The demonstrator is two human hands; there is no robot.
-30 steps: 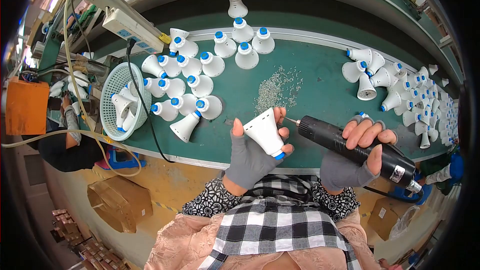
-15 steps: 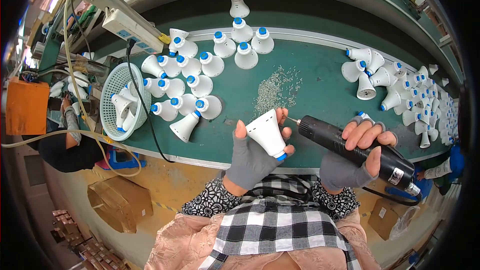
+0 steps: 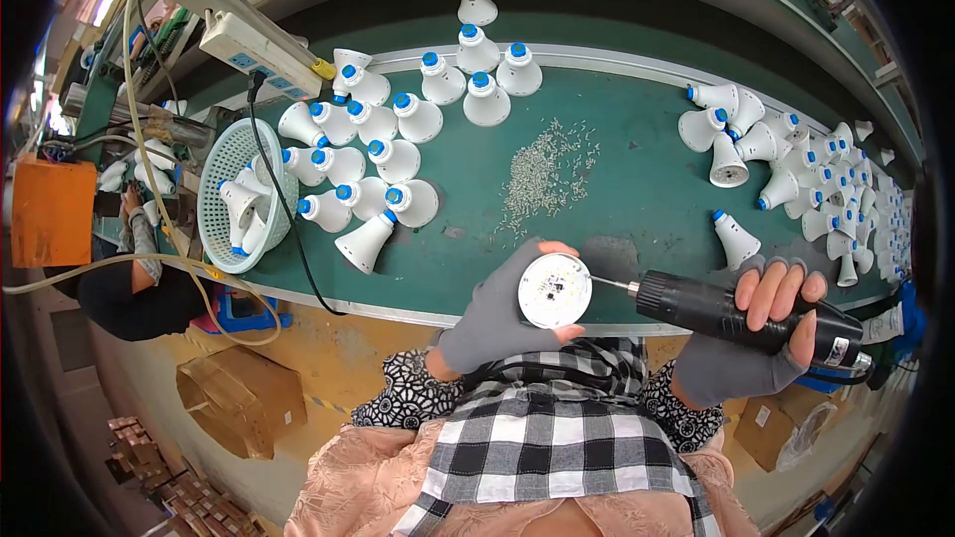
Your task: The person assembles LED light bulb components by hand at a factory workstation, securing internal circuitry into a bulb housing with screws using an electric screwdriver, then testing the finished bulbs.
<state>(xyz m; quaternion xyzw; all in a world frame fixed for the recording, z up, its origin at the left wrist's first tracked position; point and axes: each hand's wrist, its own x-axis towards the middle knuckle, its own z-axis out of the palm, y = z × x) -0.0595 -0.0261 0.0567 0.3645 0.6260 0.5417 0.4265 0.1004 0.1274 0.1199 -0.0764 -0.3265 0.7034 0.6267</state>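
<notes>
In its grey fingerless glove, my left hand (image 3: 507, 308) holds a white lamp housing (image 3: 554, 290) with its round open face toward the camera, showing a disc with small dark parts. My right hand (image 3: 761, 328), gloved likewise, is wrapped round a black electric screwdriver (image 3: 696, 303). The screwdriver's thin bit points left, its tip at or close to the right rim of the housing; contact is hard to tell. Beyond my hands, a pile of small screws (image 3: 542, 174) lies on the green bench (image 3: 637, 209).
White housings with blue caps (image 3: 416, 119) stand at left and centre; many more (image 3: 761, 144) are at right. A green basket (image 3: 288, 209) holds several. A black cable (image 3: 288, 219) hangs by a power strip (image 3: 261, 58). Another person's arm (image 3: 142, 239) is at far left.
My left hand has turned the housing from side-on to face-on. My right hand and the screwdriver have moved right and slightly down, uncovering a housing lying on the bench.
</notes>
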